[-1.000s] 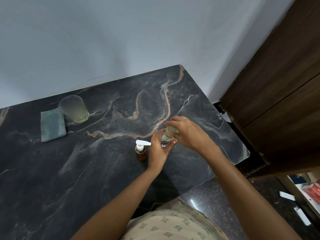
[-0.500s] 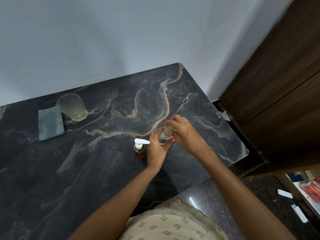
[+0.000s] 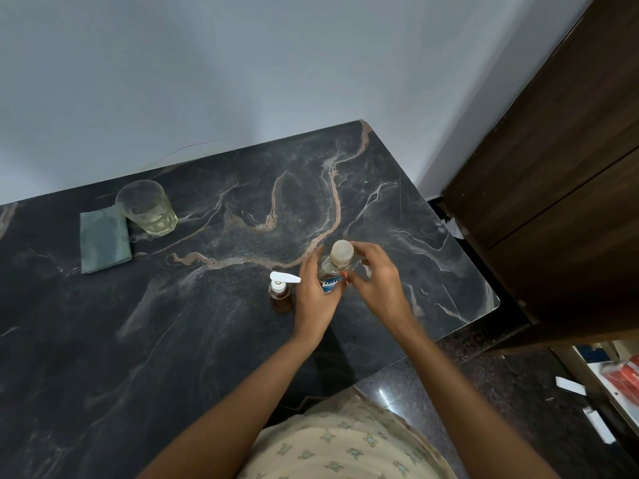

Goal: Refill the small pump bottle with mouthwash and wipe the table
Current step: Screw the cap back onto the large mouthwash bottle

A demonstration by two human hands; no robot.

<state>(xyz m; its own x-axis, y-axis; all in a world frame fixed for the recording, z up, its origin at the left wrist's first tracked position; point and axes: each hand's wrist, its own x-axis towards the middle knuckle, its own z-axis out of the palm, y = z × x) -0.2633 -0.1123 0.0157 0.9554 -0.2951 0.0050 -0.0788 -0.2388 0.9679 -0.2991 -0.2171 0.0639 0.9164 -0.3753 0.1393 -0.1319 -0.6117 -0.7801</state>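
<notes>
Dark marble worktop (image 3: 207,340), both hands on the mouthwash bottle (image 3: 330,281).
I see the left hand (image 3: 316,299) gripping its body, the right hand (image 3: 378,285) curled round its shoulder; the small pump bottle (image 3: 280,299) stands just left.

readable text: none for certain | only print: label (image 3: 330,283), blue band with white capital letters | on: mouthwash bottle (image 3: 337,267), front, below the neck | why unclear: blurred, small, partly covered by left hand (image 3: 313,299)
</notes>
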